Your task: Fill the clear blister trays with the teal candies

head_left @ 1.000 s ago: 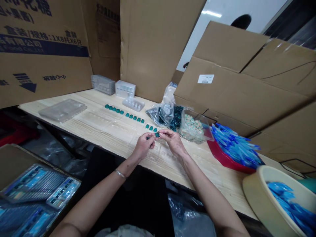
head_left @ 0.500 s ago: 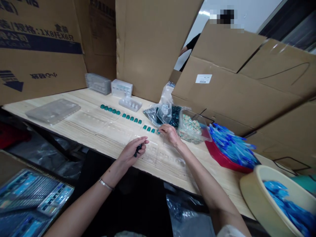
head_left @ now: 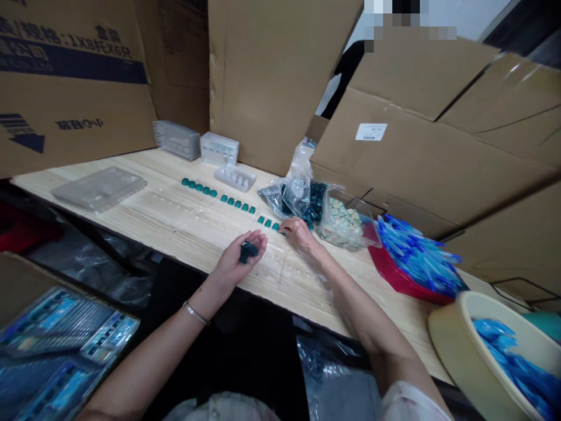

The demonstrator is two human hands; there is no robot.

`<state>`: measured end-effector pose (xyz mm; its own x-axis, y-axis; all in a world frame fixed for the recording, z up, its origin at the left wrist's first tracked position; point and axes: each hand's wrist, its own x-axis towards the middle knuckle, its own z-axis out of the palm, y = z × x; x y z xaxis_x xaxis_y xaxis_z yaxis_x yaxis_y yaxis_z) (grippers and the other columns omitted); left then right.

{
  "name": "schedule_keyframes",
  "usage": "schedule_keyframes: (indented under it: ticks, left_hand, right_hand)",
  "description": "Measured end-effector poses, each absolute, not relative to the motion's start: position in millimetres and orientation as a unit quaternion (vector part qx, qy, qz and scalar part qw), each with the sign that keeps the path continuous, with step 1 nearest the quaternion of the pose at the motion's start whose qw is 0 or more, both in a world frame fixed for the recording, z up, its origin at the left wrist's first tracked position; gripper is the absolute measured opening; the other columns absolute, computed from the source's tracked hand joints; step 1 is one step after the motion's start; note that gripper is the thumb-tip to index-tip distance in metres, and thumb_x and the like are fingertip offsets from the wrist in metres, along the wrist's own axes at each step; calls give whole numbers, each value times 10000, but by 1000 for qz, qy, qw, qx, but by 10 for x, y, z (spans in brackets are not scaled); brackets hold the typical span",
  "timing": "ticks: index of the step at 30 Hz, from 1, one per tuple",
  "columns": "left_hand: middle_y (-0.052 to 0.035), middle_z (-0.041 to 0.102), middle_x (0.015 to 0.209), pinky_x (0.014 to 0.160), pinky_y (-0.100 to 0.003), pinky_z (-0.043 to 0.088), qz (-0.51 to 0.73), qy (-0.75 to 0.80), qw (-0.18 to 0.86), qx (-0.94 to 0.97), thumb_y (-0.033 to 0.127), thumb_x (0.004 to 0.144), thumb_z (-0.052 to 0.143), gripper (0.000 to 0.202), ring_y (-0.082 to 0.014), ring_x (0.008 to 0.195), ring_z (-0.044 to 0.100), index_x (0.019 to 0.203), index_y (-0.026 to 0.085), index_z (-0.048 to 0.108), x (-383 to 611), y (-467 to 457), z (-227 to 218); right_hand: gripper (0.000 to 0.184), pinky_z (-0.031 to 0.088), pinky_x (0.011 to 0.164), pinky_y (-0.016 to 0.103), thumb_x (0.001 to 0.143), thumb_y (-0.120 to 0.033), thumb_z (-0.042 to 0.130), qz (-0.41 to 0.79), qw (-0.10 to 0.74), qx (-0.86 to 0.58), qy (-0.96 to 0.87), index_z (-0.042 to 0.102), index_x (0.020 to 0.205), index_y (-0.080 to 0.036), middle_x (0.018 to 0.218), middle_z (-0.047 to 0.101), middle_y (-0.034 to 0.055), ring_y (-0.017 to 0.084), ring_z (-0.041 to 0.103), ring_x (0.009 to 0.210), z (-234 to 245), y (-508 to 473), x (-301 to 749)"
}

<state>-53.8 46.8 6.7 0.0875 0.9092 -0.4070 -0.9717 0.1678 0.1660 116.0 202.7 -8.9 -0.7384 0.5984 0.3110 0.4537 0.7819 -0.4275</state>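
Left hand (head_left: 240,260) lying palm-up near front edge of surface (head_left: 394,316), fingers apart and cupped — keeping heap of green pieces (head_left: 248,251) from spilling, close by. Right hand (head_left: 298,233) resting at end of row of pieces (head_left: 239,204) mid-surface; fingers facing down, so grip cannot be told.

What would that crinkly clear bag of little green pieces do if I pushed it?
The bag would probably slump and slide, not roll: its film looks thin and wrinkled. It likely feels lumpy and a bit heavy for its size, since many dark green pieces fill it.
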Motion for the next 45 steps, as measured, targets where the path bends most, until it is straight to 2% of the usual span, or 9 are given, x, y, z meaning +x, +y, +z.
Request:
schedule_keyframes:
  ticks: [5,8,11,15,20,23,30,36,45]
  left_hand:
    - [-136,656,1006,819,-368,525,661,178,727,-45,151,844,444,194,-221,957,631,937,103,607,-510,520,32]
    - [-123,660,1022,790,-329,518,657,198,727,-15,173,851,430,219,-206,939,634,954,106,610,-485,510,54]
    - [-97,677,961,770,-271,503,654,211,727,9,167,856,414,240,-175,937,630,957,119,627,-439,493,103]
    - [-95,683,941,818,-285,493,654,195,730,19,159,860,405,257,-176,970,614,951,132,644,-371,469,159]
    - [-79,675,860,804,-310,519,648,202,734,19,168,851,487,153,-145,774,642,856,112,629,-291,427,153]
    - [-76,672,807,848,-328,510,617,203,759,50,140,826,548,88,-148,778,649,830,109,630,-197,415,115]
    - [-76,684,895,879,-283,498,625,218,739,122,100,792,602,94,-137,846,652,868,117,655,-4,409,63]
    - [-53,674,896,924,-271,479,623,218,741,125,68,765,628,90,-125,861,648,829,118,666,-2,410,-36]
    - [-48,674,865,956,-265,455,620,214,742,139,75,736,666,41,-121,884,643,756,109,654,26,433,-120]
  right_hand:
    - [235,437,807,336,828,-388,572,183,299,-288,-891,698,895,-200,934,671,93,208,595,877,190,1670,1136]
    - [219,468,728,311,833,-373,574,238,298,-259,-887,689,932,-215,917,664,70,190,603,827,409,1242,1068]
    - [229,466,810,340,793,-324,629,249,270,-220,-904,675,998,-232,979,656,63,203,595,913,479,902,979]
    - [193,459,852,358,801,-233,582,259,305,-239,-885,684,965,-226,971,657,66,198,590,928,405,787,972]
    - [218,503,777,315,717,-295,671,446,375,-321,-746,679,919,-213,957,667,52,169,621,839,374,864,1132]
    - [295,518,751,313,659,-325,722,528,380,-352,-673,670,924,-206,845,682,33,165,637,776,361,893,1201]
    - [220,513,774,308,637,-280,724,421,430,-378,-703,703,840,-197,891,670,39,149,618,754,309,901,1261]
    - [256,521,731,303,630,-329,744,521,392,-375,-659,707,844,-193,826,693,36,155,633,740,324,891,1351]
    - [322,512,692,287,572,-353,793,551,428,-384,-605,673,816,-181,703,663,6,145,621,674,232,934,1398]
